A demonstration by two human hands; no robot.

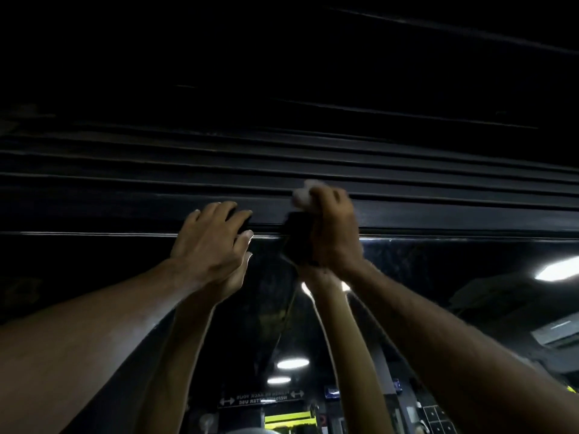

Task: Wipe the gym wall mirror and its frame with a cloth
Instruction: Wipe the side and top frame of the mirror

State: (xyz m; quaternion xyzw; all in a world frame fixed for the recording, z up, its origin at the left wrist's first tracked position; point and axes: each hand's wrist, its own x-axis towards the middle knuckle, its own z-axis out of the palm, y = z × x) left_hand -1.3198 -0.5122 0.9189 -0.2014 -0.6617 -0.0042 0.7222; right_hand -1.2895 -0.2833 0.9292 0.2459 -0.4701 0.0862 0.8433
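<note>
Closest to the camera, both bare forearms reach up and forward. The left hand [216, 242] lies flat with its fingers nearly straight and slightly spread, fingertips on the lower lip of the frame [125, 211], holding nothing. Just beside it, the right hand [332, 227] is a fist wrapped round a bunched white cloth [302, 194], which bulges out above the knuckles and presses against the frame. The cloth is blurred, and a dark patch under this fist cannot be made out.

The frame is black and glossy, with long ridges. It runs level past both hands to either side of the view, with bare length left of the left hand and right of the right one. Below the hands, the mirror [438, 277] meets the frame along a bright thin line. It reflects both arms, round lights [293, 363] and a reversed sign [263, 397]. Above the hands, all is near black.
</note>
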